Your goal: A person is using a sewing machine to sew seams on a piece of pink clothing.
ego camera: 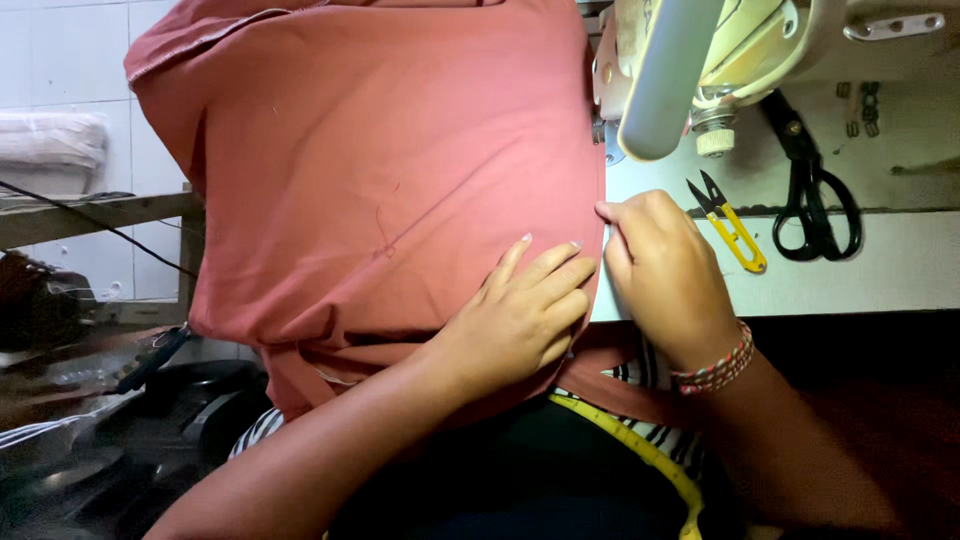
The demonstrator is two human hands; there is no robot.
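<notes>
Lying flat, cloth [380,170] edge front-to-back

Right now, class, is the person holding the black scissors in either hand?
No. The black scissors lie untouched on the white table, while the left hand and right hand rest on the reddish fabric.

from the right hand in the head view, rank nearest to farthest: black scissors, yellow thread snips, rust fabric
1. rust fabric: touching the right hand, at its left.
2. yellow thread snips: just right of the hand on the table.
3. black scissors: farther right, beyond the snips.
</notes>
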